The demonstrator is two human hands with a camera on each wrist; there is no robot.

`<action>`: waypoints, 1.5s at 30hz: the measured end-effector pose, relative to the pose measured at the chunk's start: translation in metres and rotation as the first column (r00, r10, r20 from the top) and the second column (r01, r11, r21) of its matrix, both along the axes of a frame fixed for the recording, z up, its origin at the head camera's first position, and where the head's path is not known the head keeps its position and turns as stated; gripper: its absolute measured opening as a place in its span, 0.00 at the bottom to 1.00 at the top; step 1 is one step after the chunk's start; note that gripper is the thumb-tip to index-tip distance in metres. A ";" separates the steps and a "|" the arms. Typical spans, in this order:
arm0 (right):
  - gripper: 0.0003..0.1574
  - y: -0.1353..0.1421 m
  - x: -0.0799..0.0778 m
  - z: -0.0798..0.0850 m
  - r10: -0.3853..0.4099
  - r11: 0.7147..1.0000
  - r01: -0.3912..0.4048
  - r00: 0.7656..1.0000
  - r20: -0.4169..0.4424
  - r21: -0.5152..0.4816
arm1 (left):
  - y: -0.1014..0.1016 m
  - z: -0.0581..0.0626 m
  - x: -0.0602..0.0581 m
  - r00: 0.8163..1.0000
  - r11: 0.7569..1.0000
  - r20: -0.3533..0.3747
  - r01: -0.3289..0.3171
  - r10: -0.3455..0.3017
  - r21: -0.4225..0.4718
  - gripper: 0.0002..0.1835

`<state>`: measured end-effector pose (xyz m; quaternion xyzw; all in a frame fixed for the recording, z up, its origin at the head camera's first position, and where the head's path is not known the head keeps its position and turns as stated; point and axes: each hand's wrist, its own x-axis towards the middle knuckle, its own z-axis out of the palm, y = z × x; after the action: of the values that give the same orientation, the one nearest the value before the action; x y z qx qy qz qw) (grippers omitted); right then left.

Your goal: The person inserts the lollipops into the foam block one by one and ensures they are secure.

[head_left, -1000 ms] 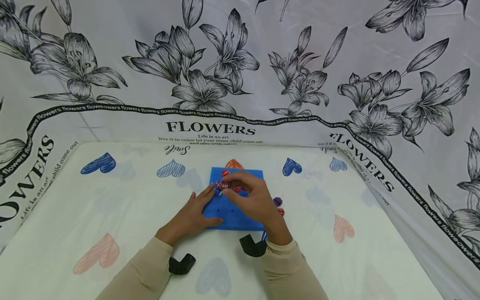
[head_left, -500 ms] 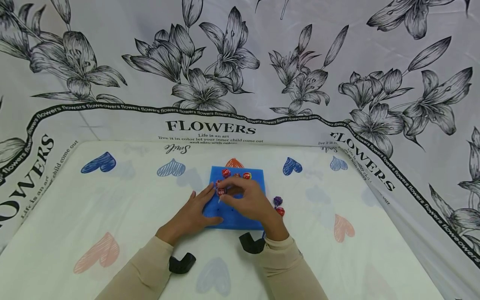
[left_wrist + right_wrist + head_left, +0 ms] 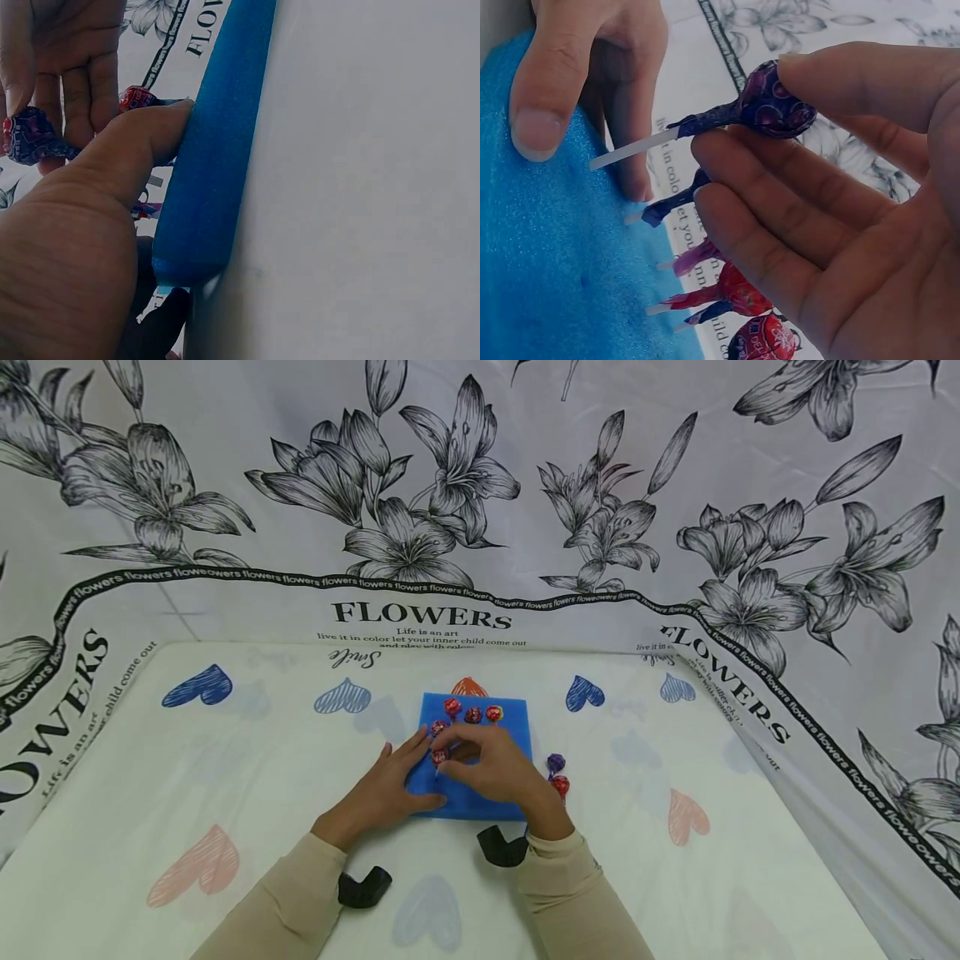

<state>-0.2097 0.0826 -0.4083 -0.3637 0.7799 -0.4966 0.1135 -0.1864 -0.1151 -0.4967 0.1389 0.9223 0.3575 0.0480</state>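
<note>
A lollipop in a dark purple-blue wrapper [image 3: 772,105] is pinched by its head between the thumb and fingers of my right hand [image 3: 495,764]. Its white stick points down at the blue foam block [image 3: 487,802], the tip at or just above the surface; I cannot tell if it enters a hole. Several wrapped lollipops [image 3: 452,707] stand by their sticks in the block's back and left parts. My left hand [image 3: 386,789] rests on the block's left side, fingers extended, with the thumb [image 3: 544,124] lying on its top near the front.
Two loose lollipops, one purple [image 3: 556,763] and one red [image 3: 560,785], lie right of the block. Black curved pieces [image 3: 502,847] sit by both wrists. A white cloth with printed hearts [image 3: 645,860] covers the table; a flower-print curtain [image 3: 600,527] hangs behind.
My right hand has carried the lollipop toward the block's front, uncovering the back row of lollipops. The left hand has stayed still on the block.
</note>
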 end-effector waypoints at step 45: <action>0.18 0.009 -0.010 -0.011 0.055 0.975 -0.051 0.998 -0.014 0.218 | -0.002 -0.001 -0.001 1.000 1.000 0.013 0.016 -0.016 0.001 0.53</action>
<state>-0.2197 0.0913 -0.4189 -0.3747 0.8207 -0.4015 0.1578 -0.1874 -0.1173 -0.4974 0.1440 0.9205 0.3587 0.0569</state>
